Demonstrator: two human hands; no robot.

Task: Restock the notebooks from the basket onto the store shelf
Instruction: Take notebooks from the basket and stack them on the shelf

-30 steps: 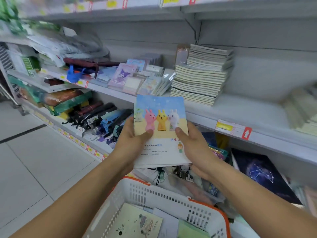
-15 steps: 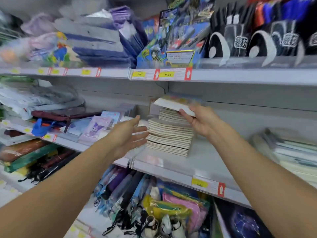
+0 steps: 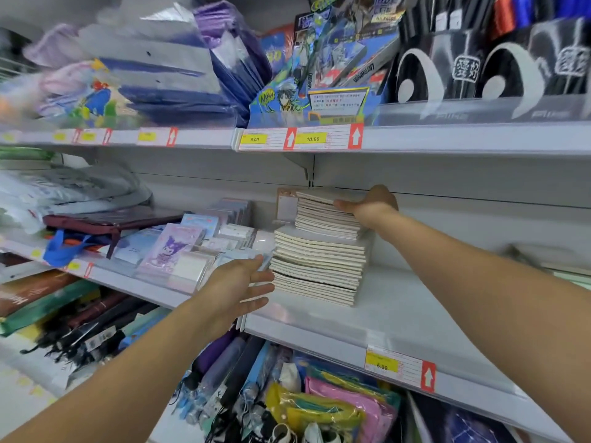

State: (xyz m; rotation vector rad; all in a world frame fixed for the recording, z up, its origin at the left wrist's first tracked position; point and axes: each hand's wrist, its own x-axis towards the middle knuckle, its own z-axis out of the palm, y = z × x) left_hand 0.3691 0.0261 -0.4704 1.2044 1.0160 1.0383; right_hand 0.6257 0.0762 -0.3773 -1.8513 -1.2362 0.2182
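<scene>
Right hand (image 3: 372, 207) grips the top notebook (image 3: 319, 197) on the stack (image 3: 316, 266); left hand (image 3: 238, 284) hovers beside it, fingers relaxed.

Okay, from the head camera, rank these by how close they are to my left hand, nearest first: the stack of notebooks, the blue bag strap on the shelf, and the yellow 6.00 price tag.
From the left hand:
1. Stack of notebooks, just right of the fingertips.
2. 6.00 price tag, lower right on the shelf edge.
3. Blue bag strap, far left on the same shelf.

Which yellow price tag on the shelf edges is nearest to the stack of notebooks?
The 6.00 price tag, on the edge of the shelf holding the stack of notebooks. The 5.00 and 10.00 tags sit one shelf higher.
</scene>
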